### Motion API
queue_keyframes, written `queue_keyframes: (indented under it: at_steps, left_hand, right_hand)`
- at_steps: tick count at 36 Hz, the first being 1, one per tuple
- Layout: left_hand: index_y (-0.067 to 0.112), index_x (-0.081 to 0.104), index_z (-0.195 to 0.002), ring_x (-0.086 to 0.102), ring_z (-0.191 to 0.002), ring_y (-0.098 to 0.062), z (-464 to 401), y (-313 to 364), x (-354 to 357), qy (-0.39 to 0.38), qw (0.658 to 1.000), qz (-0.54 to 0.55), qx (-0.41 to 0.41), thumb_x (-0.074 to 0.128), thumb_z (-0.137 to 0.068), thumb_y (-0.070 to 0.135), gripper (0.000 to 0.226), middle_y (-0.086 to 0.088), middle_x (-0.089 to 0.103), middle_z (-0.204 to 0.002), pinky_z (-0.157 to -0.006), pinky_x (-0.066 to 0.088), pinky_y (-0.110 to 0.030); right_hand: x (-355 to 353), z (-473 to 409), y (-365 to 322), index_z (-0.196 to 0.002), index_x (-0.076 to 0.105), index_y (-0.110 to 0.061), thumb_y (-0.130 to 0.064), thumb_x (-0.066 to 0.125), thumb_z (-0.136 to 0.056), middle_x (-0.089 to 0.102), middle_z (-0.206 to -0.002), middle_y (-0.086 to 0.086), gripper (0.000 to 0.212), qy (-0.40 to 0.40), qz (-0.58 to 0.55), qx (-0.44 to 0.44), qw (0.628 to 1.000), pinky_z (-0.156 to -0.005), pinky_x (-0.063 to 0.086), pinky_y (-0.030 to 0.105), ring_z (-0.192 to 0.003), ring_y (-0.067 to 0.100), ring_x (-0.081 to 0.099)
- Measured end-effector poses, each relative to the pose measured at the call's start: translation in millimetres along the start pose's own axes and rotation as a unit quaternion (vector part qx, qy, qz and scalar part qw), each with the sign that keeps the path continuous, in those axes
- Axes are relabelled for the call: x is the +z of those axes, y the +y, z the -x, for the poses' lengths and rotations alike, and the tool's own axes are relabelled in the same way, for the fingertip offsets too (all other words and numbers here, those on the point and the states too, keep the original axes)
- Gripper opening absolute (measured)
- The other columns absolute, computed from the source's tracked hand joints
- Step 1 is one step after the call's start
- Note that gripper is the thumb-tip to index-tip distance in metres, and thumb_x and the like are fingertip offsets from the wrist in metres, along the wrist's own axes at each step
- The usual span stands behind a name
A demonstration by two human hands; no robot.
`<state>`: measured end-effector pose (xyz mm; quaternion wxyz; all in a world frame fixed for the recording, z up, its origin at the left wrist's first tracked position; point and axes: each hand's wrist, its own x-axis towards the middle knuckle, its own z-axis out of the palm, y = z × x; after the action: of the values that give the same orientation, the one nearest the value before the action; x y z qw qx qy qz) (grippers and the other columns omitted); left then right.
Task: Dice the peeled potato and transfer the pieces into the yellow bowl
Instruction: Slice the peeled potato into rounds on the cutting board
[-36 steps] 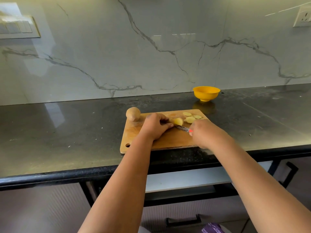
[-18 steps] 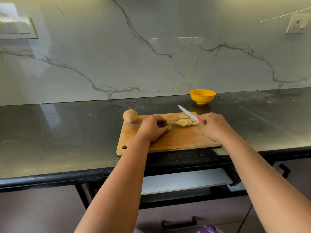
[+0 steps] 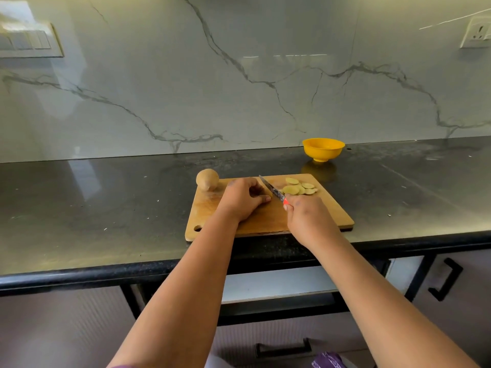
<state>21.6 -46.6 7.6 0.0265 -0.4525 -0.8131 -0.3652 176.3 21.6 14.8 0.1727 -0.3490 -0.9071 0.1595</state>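
The knife (image 3: 271,187) returns from the slices (image 3: 299,187) to the potato piece, gripped by the right hand (image 3: 305,216). The left hand (image 3: 243,199) curls over that piece mid-board (image 3: 329,211). Slicing resumes; the yellow bowl (image 3: 323,149) waits beyond.

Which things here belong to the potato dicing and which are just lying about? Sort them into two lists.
Part of the job:
- left hand, curled over the potato piece
- right hand, gripping the knife
- potato slices
- cutting board
- yellow bowl

Just lying about:
- whole potato at the board's far left corner
- switch panel
- wall socket
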Motion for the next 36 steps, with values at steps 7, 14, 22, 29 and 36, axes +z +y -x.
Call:
queue_keyframes:
  at_steps: [7,14,22,29,36]
  left_hand:
    - [0.013,0.069,-0.103,0.061,-0.098,-0.016,0.7,4.1,0.4,-0.001,1.0,-0.018,0.005,0.076,-0.085,0.031,0.027,-0.001,0.07,-0.105,-0.081,0.045,-0.024]
    - [0.015,0.066,-0.092,0.061,-0.093,-0.016,3.2,7.6,-3.2,-0.011,0.999,-0.022,0.02,0.076,-0.085,0.025,0.015,-0.002,0.07,-0.1,-0.08,0.047,-0.026]
    - [0.026,0.061,-0.079,0.052,-0.073,0.001,4.4,5.5,-5.3,-0.014,0.999,0.017,0.035,0.077,-0.083,0.019,0.018,0.014,0.061,-0.081,-0.064,0.039,-0.002]
    - [0.018,0.067,-0.089,0.058,-0.086,-0.008,2.5,4.3,-3.7,-0.015,0.999,0.008,0.027,0.076,-0.085,0.022,0.011,0.002,0.07,-0.095,-0.077,0.044,-0.02]
    - [0.023,0.06,-0.094,0.061,-0.093,-0.012,-0.6,0.2,-0.6,-0.018,1.0,-0.005,0.007,0.076,-0.085,0.032,0.02,0.003,0.068,-0.101,-0.076,0.045,-0.019]
  right_hand:
    - [-4.5,3.5,-13.8,-0.128,0.053,-0.013,-0.01,0.043,-0.102,0.053,-0.097,0.004,0.028,-0.021,0.046,0.015,0.999,-0.069,0.04,0.027,-0.087,0.017,0.053]
    - [-12.7,-4.4,-38.3,-0.131,0.052,-0.011,-0.008,0.046,-0.101,0.059,-0.116,0.009,0.031,-0.07,0.092,0.026,0.993,-0.073,0.044,0.028,-0.096,0.021,0.057]
    - [-25.2,-9.5,-47.3,-0.136,0.046,-0.009,-0.004,0.06,-0.092,0.053,-0.13,0.012,0.046,-0.161,0.135,0.053,0.976,-0.095,0.047,0.036,-0.117,0.028,0.055]
    - [-21.2,-15.2,-46.2,-0.138,0.045,-0.01,-0.007,0.06,-0.093,0.051,-0.13,0.012,0.048,-0.175,0.153,0.034,0.972,-0.091,0.046,0.035,-0.118,0.028,0.053]
    - [-22.5,-2.1,-10.3,-0.116,0.058,-0.009,-0.006,0.057,-0.093,0.051,-0.086,0.005,0.023,-0.141,0.152,0.042,0.977,-0.079,0.048,0.034,-0.09,0.025,0.056]
